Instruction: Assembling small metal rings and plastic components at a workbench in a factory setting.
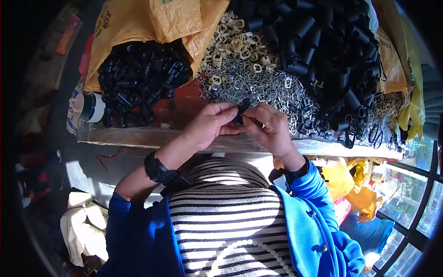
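Observation:
Close together over the table's front edge, both my hands grip one small black plastic part point(240, 115). Its exact kind is hard to make out behind the fingers. My left hand point(213, 123) pinches it between thumb and fingers from the left side. From the right, my right hand point(269, 123) has its fingertips pressed against the same part. Just beyond the fingers lies a heap of small silvery metal clips point(258, 85), with larger cream-coloured rings point(235, 41) piled behind it.
An orange woven sack point(134, 23) spills black plastic fittings point(143, 74) at the left. Short black tubes point(323, 51) form a big heap at the back right. A white-and-black jar point(93, 108) stands at the table's left corner. Yellow bags point(341, 177) lie below on the right.

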`<state>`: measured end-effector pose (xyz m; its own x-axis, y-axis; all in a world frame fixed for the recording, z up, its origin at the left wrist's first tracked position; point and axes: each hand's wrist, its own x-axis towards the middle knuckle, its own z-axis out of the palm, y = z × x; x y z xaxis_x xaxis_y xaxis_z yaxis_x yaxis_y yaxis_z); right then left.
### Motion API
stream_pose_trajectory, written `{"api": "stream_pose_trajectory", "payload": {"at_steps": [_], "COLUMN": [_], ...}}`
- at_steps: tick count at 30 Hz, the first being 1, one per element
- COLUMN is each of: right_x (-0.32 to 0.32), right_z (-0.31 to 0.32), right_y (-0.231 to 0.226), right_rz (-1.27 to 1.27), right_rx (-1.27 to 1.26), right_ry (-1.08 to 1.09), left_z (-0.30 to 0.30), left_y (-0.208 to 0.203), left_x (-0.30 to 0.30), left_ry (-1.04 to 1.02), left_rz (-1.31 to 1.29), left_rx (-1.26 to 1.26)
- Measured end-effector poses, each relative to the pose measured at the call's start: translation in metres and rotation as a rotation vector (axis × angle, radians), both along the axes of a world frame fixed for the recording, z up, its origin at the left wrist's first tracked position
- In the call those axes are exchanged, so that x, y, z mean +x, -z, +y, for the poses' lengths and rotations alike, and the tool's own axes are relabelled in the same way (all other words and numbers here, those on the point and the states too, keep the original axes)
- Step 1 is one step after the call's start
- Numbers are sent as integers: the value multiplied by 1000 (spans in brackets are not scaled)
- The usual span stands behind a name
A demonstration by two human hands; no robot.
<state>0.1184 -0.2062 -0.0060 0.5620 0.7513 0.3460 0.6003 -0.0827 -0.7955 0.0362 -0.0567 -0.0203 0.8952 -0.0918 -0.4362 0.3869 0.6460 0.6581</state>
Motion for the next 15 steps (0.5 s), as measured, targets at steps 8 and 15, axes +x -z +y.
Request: {"api": "stream_pose_trajectory", "payload": {"at_steps": [8,15], "right_x": [-1,-3], "right_z": [6,3], "right_y": [1,-1], "right_rz": [-123,-123], "right_rx": [-116,-202], "right_ry": [-75,-123], "left_z": [2,-1], "left_y": [9,0], "left_x": [-6,-11], "left_ry": [64,133], "left_rz": [-38,-45], "left_rx": [79,145]}}
